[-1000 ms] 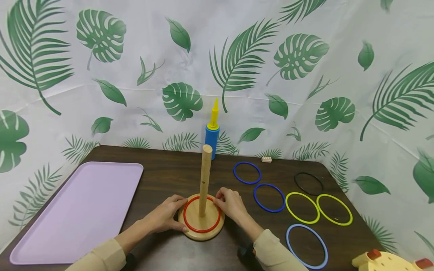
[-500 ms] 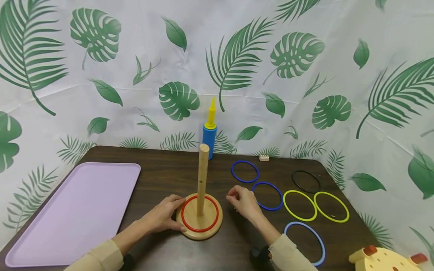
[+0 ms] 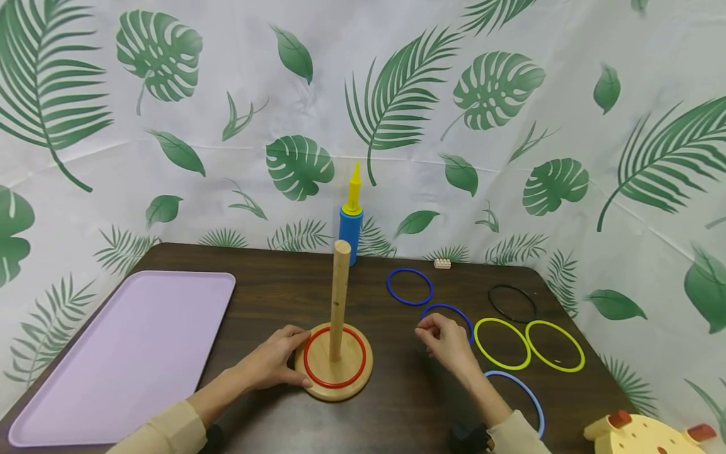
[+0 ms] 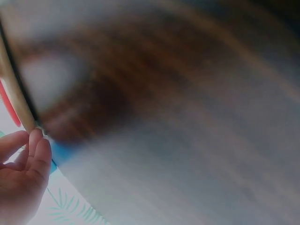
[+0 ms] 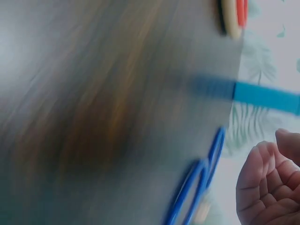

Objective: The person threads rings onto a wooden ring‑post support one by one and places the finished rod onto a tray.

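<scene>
Dark surface [image 3: 272, 293]: left hand [image 3: 276, 358] gripping wooden base [image 3: 347, 367], red ring [image 3: 334, 386] circling post [image 3: 338, 302]; right hand [image 3: 449, 345] hovering, fingers loosely curled

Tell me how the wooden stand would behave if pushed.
The wooden stand would probably slide rather than tip if pushed low, as its round base is broad and sits flat. A push high on its tall post might rock it. The red ring on it would likely ride along.

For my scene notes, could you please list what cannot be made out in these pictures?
Head view: part of the nearer dark-blue round ring, behind the right hand.
Head view: cream-and-red toy, cut by bottom edge.
Left wrist: round wooden base, cut by left edge.
</scene>
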`<state>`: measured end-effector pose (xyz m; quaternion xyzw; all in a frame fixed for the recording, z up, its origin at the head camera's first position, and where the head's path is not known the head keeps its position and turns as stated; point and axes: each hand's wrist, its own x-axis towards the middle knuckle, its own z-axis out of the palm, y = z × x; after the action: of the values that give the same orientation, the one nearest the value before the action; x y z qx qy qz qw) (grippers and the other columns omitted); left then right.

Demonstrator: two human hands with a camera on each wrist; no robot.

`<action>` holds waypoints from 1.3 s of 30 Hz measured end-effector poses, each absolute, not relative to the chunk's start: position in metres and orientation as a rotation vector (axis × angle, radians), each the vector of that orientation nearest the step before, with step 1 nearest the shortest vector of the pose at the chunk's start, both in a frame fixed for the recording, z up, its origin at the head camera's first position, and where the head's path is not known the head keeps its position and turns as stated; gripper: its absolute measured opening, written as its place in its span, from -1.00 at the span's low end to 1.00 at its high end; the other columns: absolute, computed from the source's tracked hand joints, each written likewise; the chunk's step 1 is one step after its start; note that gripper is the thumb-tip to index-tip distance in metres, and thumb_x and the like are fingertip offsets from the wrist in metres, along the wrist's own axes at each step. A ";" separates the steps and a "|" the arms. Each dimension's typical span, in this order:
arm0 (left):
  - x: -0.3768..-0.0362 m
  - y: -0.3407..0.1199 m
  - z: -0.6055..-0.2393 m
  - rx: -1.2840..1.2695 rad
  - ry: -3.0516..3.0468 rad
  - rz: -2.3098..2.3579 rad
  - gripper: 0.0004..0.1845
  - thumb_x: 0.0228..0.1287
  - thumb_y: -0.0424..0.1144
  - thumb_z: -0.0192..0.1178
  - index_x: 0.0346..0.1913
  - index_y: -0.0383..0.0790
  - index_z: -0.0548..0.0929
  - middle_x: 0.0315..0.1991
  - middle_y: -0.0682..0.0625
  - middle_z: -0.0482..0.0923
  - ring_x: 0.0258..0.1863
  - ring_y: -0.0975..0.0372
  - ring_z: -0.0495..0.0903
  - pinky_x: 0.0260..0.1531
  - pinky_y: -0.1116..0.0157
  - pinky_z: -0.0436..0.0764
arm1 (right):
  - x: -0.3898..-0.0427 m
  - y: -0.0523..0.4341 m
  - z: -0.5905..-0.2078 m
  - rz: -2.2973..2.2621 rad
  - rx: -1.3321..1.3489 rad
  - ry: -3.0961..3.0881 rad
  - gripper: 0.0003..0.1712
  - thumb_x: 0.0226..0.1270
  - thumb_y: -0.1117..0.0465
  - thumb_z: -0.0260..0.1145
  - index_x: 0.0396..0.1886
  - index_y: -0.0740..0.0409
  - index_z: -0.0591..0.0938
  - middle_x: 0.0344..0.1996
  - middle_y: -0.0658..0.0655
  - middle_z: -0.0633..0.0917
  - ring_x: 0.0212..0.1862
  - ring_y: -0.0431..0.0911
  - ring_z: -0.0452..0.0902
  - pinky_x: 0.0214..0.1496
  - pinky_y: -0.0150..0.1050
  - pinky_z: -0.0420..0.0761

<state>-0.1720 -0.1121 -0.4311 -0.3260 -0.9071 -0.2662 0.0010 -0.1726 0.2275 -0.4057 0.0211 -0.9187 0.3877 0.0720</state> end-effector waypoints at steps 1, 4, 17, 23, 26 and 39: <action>-0.172 -0.112 -0.431 -1.024 -2.849 -0.836 -0.08 -0.19 0.06 0.49 0.15 -0.56 0.45 0.04 -0.25 0.46 0.05 -0.03 0.47 0.04 0.01 0.50 | -0.170 0.235 -0.405 1.155 0.049 -2.756 -0.95 0.16 0.33 0.35 -0.40 0.20 0.63 -0.63 0.12 0.62 -0.65 -0.23 0.45 -0.60 -0.43 0.53; -0.172 -0.112 -0.431 -1.023 -2.853 -0.834 -0.08 -0.18 0.06 0.49 0.15 -0.56 0.45 0.04 -0.25 0.46 0.05 -0.03 0.47 0.04 0.01 0.50 | -0.161 0.259 -0.403 1.105 -0.008 -2.746 -0.94 0.18 0.33 0.34 -0.37 0.24 0.62 -0.57 0.16 0.64 -0.64 -0.25 0.46 -0.58 -0.44 0.54; -0.171 -0.111 -0.429 -1.007 -2.853 -0.839 -0.10 -0.21 0.00 0.52 0.14 -0.57 0.45 0.04 -0.26 0.46 0.05 -0.06 0.47 0.04 0.00 0.49 | -0.122 0.361 -0.405 0.643 -0.215 -2.805 -0.86 0.11 0.25 0.38 -0.36 0.23 0.65 -0.55 0.02 0.64 -0.51 -0.29 0.41 -0.44 -0.25 0.37; -0.172 -0.111 -0.429 -0.997 -2.863 -0.847 -0.09 -0.21 0.01 0.52 0.15 -0.56 0.45 0.04 -0.26 0.46 0.05 -0.06 0.46 0.05 -0.01 0.48 | -0.116 0.374 -0.409 0.614 -0.201 -2.912 -0.88 0.04 0.28 0.37 -0.42 0.24 0.64 -0.55 0.07 0.63 -0.48 -0.15 0.48 -0.46 -0.21 0.38; -0.173 -0.111 -0.430 -0.995 -2.870 -0.842 -0.09 -0.21 0.02 0.52 0.16 -0.55 0.45 0.04 -0.25 0.46 0.06 -0.05 0.46 0.05 0.00 0.48 | -0.114 0.376 -0.411 0.582 -0.208 -2.957 -0.88 0.03 0.28 0.38 -0.44 0.23 0.62 -0.54 0.08 0.65 -0.46 -0.09 0.52 -0.45 -0.18 0.40; -0.173 -0.111 -0.430 -0.994 -2.878 -0.832 -0.08 -0.20 0.04 0.51 0.16 -0.53 0.45 0.03 -0.24 0.46 0.05 -0.06 0.46 0.04 0.00 0.49 | -0.115 0.376 -0.417 0.538 -0.219 -3.057 -0.90 0.01 0.32 0.37 -0.52 0.15 0.57 -0.58 0.01 0.61 -0.48 -0.13 0.47 -0.46 -0.15 0.38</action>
<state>-0.1731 -0.1108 -0.4302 -0.3150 -0.9117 -0.2636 -0.0074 -0.1152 0.3757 -0.4168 -0.0705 -0.9823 0.1729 0.0151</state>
